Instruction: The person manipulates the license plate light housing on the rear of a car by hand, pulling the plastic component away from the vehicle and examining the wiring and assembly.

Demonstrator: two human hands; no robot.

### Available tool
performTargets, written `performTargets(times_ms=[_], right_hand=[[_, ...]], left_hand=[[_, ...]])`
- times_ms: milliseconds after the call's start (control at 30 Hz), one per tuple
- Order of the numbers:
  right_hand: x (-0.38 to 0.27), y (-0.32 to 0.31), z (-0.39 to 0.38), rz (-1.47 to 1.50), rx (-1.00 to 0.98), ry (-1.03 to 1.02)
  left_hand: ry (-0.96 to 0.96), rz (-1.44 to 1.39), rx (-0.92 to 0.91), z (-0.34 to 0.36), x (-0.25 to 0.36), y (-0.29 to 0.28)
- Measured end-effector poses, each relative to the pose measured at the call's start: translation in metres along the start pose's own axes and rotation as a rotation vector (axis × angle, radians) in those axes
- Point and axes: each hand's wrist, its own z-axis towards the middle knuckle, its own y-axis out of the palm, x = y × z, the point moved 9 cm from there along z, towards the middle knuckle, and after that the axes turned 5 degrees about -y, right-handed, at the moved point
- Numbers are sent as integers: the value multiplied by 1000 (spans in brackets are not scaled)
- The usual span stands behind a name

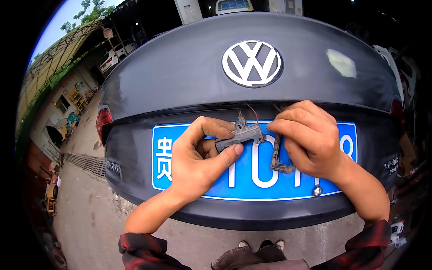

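Note:
My left hand point(195, 155) is closed on a dusty dark-grey plastic housing point(243, 136), pinched between thumb and fingers in front of the blue licence plate point(216, 189). A wire connector point(241, 122) sits at the housing's upper side, and thin wires run up from there under the overhanging edge of the trunk lid. In my right hand point(310, 137), fingers bent together, is a thin dark rectangular frame point(282, 167), like a gasket, hanging down over the plate. A small gap separates the frame from the housing. My right fingertips hide the frame's upper part.
The dark-grey trunk lid point(171, 67) carries a round chrome emblem point(252, 63). A red tail light point(104, 121) is at the left, above the bumper point(270, 220). A floor grate point(85, 164) and shelved items line the left wall. Another car point(114, 58) stands behind.

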Motion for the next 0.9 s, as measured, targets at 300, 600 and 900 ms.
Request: performTargets(times_ms=[300, 600, 900], right_hand=[[2, 1, -3, 14, 50, -8], [0, -7, -5, 25, 104, -17], [3, -9, -16, -37, 78, 77]], left_hand=[[-151, -274, 14, 13, -3, -1], [502, 69, -367, -43, 95, 65], [192, 158, -83, -70, 42, 42]])
